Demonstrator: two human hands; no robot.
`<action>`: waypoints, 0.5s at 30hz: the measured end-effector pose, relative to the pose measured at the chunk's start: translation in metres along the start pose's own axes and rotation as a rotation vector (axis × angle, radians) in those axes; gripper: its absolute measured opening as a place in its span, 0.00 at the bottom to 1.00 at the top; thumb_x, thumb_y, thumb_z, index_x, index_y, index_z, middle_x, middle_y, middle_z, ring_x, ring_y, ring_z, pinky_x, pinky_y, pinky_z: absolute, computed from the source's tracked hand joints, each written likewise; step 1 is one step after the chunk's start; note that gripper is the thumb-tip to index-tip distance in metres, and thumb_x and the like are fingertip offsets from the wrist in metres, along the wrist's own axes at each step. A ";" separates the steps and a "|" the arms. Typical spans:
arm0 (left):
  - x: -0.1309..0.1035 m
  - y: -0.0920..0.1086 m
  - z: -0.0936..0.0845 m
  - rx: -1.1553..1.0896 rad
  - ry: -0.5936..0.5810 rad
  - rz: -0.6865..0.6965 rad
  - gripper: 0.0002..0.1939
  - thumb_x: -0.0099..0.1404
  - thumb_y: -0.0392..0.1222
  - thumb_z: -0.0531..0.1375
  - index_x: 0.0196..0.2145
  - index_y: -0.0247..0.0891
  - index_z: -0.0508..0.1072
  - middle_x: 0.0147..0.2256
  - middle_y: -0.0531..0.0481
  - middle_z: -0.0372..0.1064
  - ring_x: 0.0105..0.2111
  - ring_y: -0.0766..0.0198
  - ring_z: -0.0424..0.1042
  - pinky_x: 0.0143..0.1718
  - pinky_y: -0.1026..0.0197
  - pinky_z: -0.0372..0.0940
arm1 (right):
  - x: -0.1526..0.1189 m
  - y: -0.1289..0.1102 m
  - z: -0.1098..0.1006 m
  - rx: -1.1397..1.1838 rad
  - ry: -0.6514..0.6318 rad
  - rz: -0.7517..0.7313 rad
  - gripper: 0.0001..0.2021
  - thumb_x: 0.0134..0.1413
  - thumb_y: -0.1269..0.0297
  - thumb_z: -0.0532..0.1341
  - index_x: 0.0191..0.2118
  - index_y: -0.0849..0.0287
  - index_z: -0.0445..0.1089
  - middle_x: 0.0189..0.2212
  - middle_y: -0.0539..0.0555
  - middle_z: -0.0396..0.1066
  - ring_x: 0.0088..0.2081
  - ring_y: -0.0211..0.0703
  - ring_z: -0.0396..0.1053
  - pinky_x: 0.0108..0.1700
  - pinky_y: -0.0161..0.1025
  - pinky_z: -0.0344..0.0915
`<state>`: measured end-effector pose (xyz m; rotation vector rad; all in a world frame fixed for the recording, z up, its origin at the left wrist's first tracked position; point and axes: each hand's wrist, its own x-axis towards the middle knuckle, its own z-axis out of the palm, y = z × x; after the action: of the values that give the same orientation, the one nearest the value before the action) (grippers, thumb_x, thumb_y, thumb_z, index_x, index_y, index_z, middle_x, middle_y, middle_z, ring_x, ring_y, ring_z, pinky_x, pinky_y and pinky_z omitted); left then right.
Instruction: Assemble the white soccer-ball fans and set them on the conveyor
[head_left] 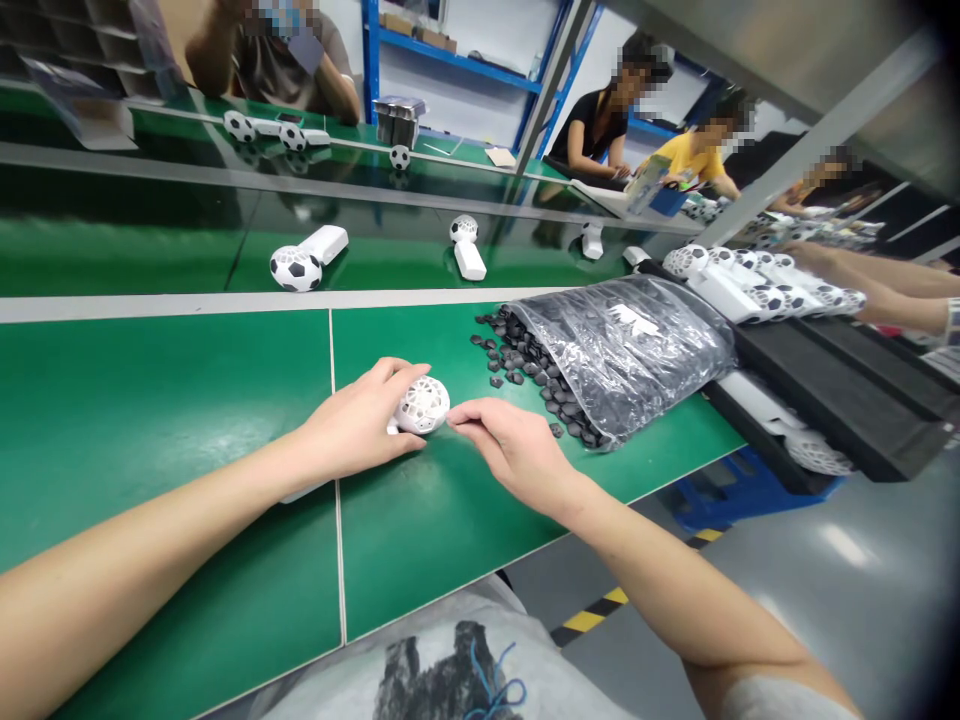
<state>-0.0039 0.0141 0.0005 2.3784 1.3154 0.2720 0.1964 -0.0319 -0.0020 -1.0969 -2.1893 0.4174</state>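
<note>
My left hand (367, 420) is wrapped round a white handheld fan with a ball-shaped lattice head (423, 404), lying on the green table. Its head shows no black patches on the visible side; most of the handle is hidden under my hand and forearm. Thumb and forefinger of my right hand (517, 450) are pinched together at the right side of the head, and whatever they hold is too small to make out. Beyond that hand, small black pieces (532, 365) spill from the mouth of a clear plastic bag (637, 340).
Soccer-ball fans (296, 268) lie spaced along the green conveyor (390, 245) behind the table. At right, black trays (847, 370) hold several more fans (772, 280), where another person's arms (885, 280) reach in. Several people sit across the line. The table's front edge runs close to my body.
</note>
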 end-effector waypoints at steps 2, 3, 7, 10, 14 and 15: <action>0.000 -0.001 0.000 -0.024 0.009 0.024 0.38 0.53 0.53 0.59 0.59 0.43 0.52 0.56 0.48 0.53 0.52 0.53 0.61 0.46 0.57 0.63 | 0.001 -0.001 0.004 0.008 0.072 -0.007 0.05 0.57 0.70 0.57 0.36 0.57 0.69 0.36 0.53 0.70 0.40 0.42 0.67 0.44 0.40 0.65; 0.000 -0.002 0.000 -0.029 0.011 0.029 0.38 0.53 0.53 0.59 0.59 0.43 0.53 0.56 0.48 0.53 0.52 0.53 0.61 0.47 0.57 0.63 | 0.002 -0.001 0.006 0.020 0.090 -0.002 0.03 0.56 0.70 0.58 0.34 0.58 0.69 0.34 0.53 0.70 0.39 0.42 0.67 0.43 0.40 0.64; 0.001 -0.003 0.000 -0.037 0.012 0.034 0.38 0.53 0.54 0.59 0.59 0.42 0.53 0.55 0.47 0.55 0.51 0.52 0.62 0.47 0.56 0.62 | 0.006 -0.002 0.011 0.130 0.038 0.112 0.03 0.53 0.72 0.60 0.33 0.57 0.69 0.30 0.49 0.71 0.33 0.39 0.68 0.38 0.36 0.64; 0.002 -0.004 0.000 -0.051 0.013 0.049 0.38 0.53 0.56 0.58 0.58 0.42 0.54 0.53 0.46 0.58 0.50 0.52 0.63 0.46 0.55 0.62 | 0.009 -0.001 0.016 0.188 0.041 0.133 0.03 0.53 0.72 0.60 0.32 0.57 0.69 0.30 0.49 0.69 0.34 0.39 0.67 0.39 0.37 0.64; 0.002 -0.004 0.001 -0.071 0.031 0.067 0.36 0.54 0.59 0.57 0.57 0.41 0.57 0.50 0.46 0.61 0.47 0.53 0.65 0.43 0.55 0.63 | 0.011 0.003 0.024 0.290 0.095 0.194 0.03 0.50 0.71 0.63 0.30 0.57 0.69 0.32 0.51 0.62 0.37 0.39 0.64 0.40 0.38 0.64; 0.002 -0.004 0.001 -0.071 0.035 0.068 0.35 0.55 0.58 0.57 0.57 0.41 0.58 0.50 0.46 0.62 0.47 0.53 0.66 0.43 0.56 0.63 | 0.011 0.004 0.026 0.308 0.102 0.215 0.03 0.49 0.71 0.63 0.29 0.58 0.69 0.33 0.51 0.61 0.37 0.39 0.63 0.41 0.38 0.64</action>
<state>-0.0055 0.0173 -0.0018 2.3715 1.2216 0.3751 0.1762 -0.0208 -0.0189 -1.1546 -1.8493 0.7488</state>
